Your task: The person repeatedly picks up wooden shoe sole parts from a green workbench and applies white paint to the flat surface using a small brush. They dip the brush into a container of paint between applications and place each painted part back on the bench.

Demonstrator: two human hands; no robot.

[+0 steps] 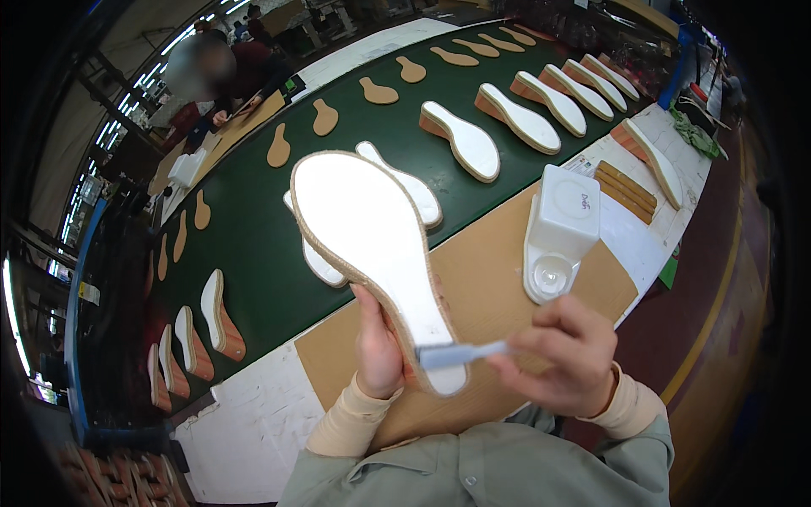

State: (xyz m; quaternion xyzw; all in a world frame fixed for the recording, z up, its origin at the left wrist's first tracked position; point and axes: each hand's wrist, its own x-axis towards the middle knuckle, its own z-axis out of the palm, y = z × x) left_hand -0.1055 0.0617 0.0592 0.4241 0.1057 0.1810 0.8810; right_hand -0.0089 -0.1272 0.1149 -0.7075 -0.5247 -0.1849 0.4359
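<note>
The likely stiff sole (pixel 363 211) is best edge-held, as by the left grip (pixel 378 346); a brush (pixel 463 355) is pinched by the right grip (pixel 562 359).

Green cloth (pixel 694 135), yellow floor line (pixel 704 340), tube light (pixel 15 314)

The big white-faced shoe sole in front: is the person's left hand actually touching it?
Touching. The head view shows the left hand gripping the sole, with the thumb against one edge and fingers showing past the other.
</note>
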